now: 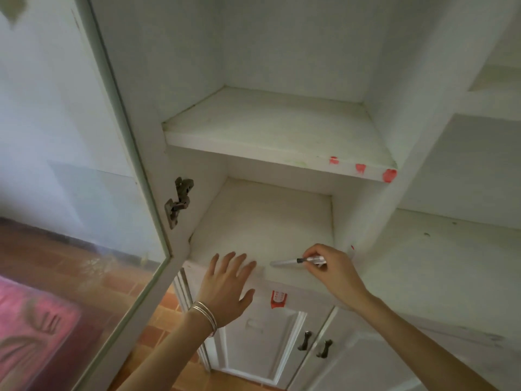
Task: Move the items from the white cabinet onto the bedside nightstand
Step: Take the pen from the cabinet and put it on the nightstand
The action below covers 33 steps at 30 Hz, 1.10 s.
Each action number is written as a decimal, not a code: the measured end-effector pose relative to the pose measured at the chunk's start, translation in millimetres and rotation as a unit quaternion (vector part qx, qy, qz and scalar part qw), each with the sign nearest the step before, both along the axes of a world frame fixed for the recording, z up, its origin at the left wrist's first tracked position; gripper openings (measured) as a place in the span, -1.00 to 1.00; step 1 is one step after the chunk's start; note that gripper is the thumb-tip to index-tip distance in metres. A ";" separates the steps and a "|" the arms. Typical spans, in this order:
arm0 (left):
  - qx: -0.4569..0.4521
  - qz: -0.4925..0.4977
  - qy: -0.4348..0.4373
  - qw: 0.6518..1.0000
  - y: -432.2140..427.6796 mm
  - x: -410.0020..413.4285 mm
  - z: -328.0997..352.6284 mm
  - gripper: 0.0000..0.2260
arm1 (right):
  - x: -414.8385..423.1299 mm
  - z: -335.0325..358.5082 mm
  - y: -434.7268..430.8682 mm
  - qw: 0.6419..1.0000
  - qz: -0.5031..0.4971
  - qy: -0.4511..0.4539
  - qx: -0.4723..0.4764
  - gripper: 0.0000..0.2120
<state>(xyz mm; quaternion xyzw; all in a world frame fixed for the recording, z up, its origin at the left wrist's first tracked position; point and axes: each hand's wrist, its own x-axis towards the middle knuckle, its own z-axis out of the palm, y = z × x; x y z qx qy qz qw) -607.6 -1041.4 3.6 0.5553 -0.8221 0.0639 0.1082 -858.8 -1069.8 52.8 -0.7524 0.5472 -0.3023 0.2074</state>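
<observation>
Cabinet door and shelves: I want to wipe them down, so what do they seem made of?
Cabinet door: clear glass pane in a white-painted frame; floor and wall show through it, with faint glare. Shelves: probably painted wood or board, matte white; the thick edges, grime and red smears suggest this.

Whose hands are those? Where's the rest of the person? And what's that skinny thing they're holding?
No robot here: the camera sits on a person's head and looks down, so you see only their arms. In front is a white cabinet with its glass door open. The right hand pinches a pen with a clear cap at the front of the lower shelf. The left hand, with thin bangles on its wrist, is open, fingers spread, beside it. The red blotches are marks on the upper shelf edge.
</observation>
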 end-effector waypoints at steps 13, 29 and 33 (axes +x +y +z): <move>0.019 0.207 0.011 0.978 124.0 -41.1 4.1 -0.52 | -4.1 -3.8 24.4 0.976 0.210 -0.048 0.020 -0.91; 0.003 0.546 0.006 0.838 400.6 -34.9 27.4 -0.50 | 133.7 5.1 191.5 0.821 0.570 -0.008 0.022 -0.80; -0.011 0.617 0.016 0.787 488.9 -29.1 30.8 -0.52 | 180.1 8.3 278.7 0.769 0.639 -0.009 -0.021 -0.83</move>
